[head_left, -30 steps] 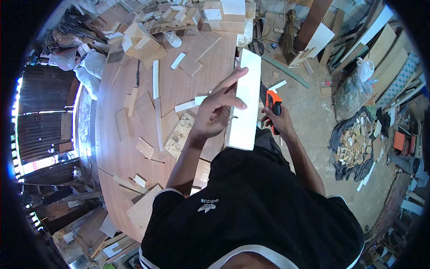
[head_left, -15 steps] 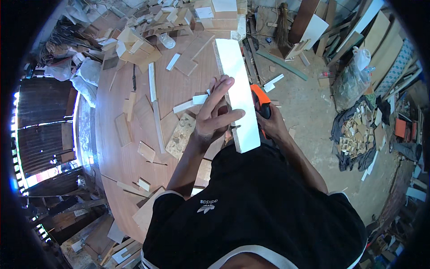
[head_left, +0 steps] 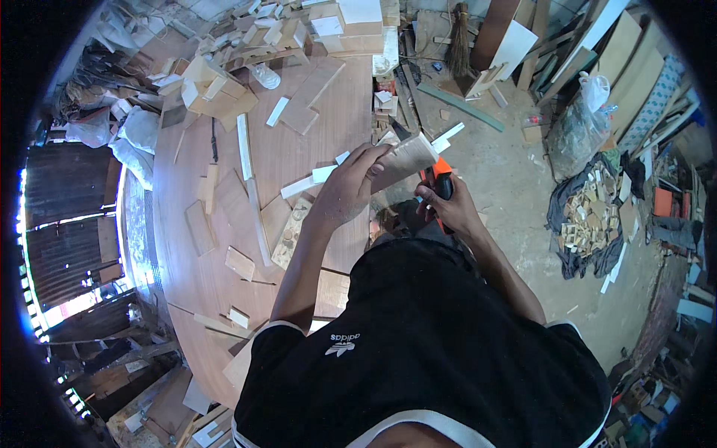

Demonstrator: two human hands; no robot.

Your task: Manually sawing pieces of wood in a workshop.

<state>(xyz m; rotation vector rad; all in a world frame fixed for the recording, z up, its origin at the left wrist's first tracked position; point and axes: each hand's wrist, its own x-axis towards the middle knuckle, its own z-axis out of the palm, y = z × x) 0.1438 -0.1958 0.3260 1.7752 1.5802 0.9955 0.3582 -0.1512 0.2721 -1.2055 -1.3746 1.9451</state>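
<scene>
L hand [head_left: 347,183] at the right edge of the table [head_left: 347,101], half closed, fingers bent round one end of the board [head_left: 405,163]: long, flat, brown w/ fine grain on the side facing up, smooth white along the far end. Board's just off the table's right edge, tilted, rising to the right. R hand [head_left: 454,205], farther right of the table, is wrapped tight round the saw [head_left: 443,183], hard orange-&-black grip, dark blade mostly hidden behind the board; can't tell if blade & board touch.

On the table, smooth wood-look top w/ a curved left side: thin white-faced strip [head_left: 244,145], blotchy, rough block [head_left: 290,233] nr the right edge, clear ribbed plastic bottle [head_left: 265,76] toward the far end, boxy pale wood pcs [head_left: 216,89] just left of it. Right of the table, on the floor: straight green strip [head_left: 459,107], bristly broom [head_left: 461,45] beyond, crinkly see-thru bag [head_left: 582,123], then a heap of chunky offcuts [head_left: 590,216] on crumpled dark cloth [head_left: 560,250].
</scene>
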